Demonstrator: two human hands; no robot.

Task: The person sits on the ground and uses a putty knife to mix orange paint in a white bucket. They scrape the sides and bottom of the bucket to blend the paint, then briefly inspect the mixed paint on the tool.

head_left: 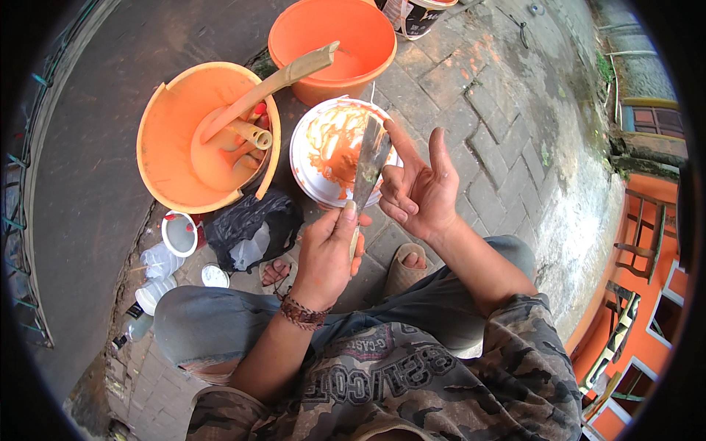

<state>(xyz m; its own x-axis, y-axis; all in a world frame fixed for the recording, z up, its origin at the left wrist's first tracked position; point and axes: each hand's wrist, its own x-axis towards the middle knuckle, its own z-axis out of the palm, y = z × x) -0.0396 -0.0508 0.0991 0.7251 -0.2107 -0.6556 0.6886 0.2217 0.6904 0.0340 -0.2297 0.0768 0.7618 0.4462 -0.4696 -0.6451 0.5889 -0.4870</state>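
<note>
"Grey paving [485,140] underfoot?"
"Yes, slanting rectangular blocks. Left fingers [344,226] grip the flat metal scraper [368,167] above the orange-smeared white tub [307,184]."
"Right fingers [441,154]?"
"Index and thumb spread, others curled."

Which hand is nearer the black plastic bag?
Left. The left hand, holding the scraper, is just right of the black plastic bag; the right hand, partly open, is farther off to the right.

Bright daylight glares white off the paving [570,224] at right, and fisheye distortion curves edges near the black rim.
</note>
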